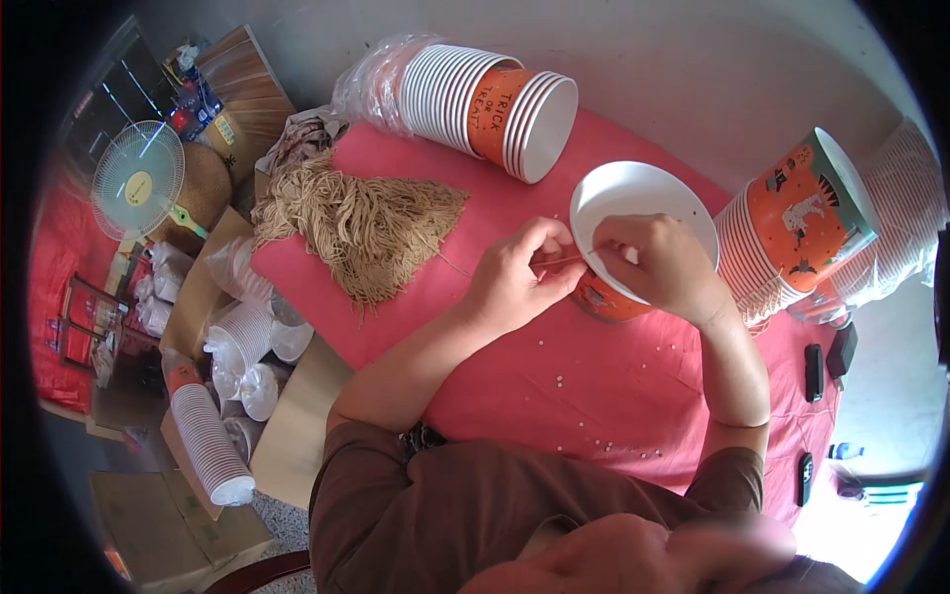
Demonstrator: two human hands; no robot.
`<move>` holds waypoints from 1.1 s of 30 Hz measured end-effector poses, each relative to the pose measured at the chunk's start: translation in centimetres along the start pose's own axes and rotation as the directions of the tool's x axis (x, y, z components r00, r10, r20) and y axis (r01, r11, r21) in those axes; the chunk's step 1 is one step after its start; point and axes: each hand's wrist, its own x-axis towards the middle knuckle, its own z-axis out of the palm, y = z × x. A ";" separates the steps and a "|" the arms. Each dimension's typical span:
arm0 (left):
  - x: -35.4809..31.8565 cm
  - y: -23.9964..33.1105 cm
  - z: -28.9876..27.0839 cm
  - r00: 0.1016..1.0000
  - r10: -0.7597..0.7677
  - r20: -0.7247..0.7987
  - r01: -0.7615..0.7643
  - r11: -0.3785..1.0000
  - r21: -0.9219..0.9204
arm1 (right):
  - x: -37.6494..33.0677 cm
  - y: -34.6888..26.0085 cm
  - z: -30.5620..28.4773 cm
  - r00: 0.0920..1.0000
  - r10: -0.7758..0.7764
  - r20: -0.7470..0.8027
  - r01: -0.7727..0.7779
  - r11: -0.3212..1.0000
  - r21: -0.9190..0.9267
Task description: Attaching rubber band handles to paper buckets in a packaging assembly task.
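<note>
A round paper bucket (pixel 633 188) with a white inside and an orange printed outside stands tilted toward me on the red-covered table. At its left rim my left hand (pixel 520 275) is closed in a pinch on a thin tan cord (pixel 562 260). My right hand (pixel 668 265) reaches over the bucket's opening, its fingers curled at the near left rim and closed on the cord there; its fingertips are partly hidden. To the left lies a thick bundle of tan cords (pixel 356 228), with one strand trailing toward my left wrist.
Nested buckets (pixel 485 104) lie on their side at the back. Another bucket stack (pixel 802 218) leans at the right, cords hanging beside it. Small white discs (pixel 560 378) are scattered nearby. Black objects (pixel 813 372) rest along the right edge. An open carton (pixel 297 396) with wrapped cups stands left.
</note>
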 end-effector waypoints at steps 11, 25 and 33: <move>0.5 -0.2 -2.1 0.969 -0.145 0.202 0.165 0.982 -0.087 | -7.2 2.2 -7.4 0.755 0.094 -0.648 0.479 0.596 0.645; 0.7 0.2 -3.9 0.844 -0.229 0.486 0.491 0.694 -0.526 | -10.7 3.1 -11.9 0.717 -0.570 -0.400 0.675 0.429 0.600; 0.2 -1.0 -4.2 0.896 -0.161 0.413 0.434 0.508 -0.744 | -6.4 -0.6 -6.2 0.991 0.034 -0.128 -0.034 0.999 0.007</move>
